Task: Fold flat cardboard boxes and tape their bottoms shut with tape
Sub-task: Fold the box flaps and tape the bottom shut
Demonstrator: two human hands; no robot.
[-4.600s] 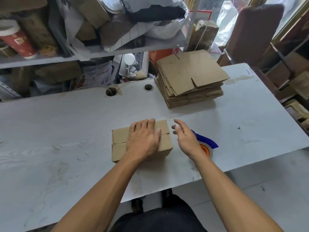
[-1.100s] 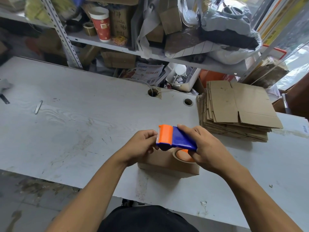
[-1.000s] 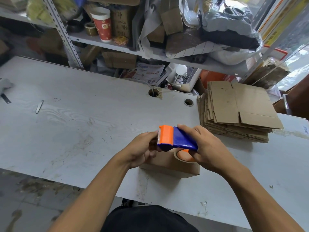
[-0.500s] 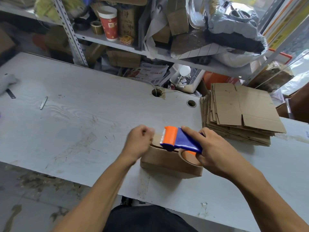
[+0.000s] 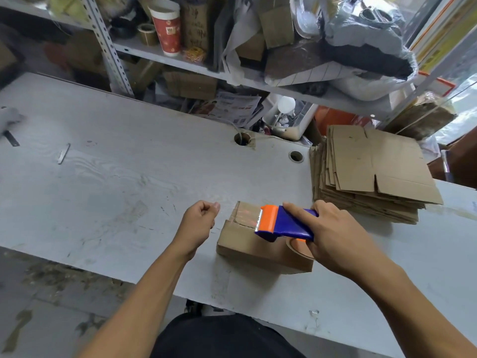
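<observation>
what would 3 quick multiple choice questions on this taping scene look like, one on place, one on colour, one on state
1. Where is the stack of flat cardboard?
A. right of the box
B. on the shelf
C. on the floor

2. What colour is the tape dispenser?
A. green and white
B. blue and orange
C. all black

3. What does the right hand hold?
A. nothing
B. a cup
C. the dispenser

Key: 1 A, it lies on the table beyond the box; 2 B, blue body, orange front; 3 C, fingers wrap it.
</observation>
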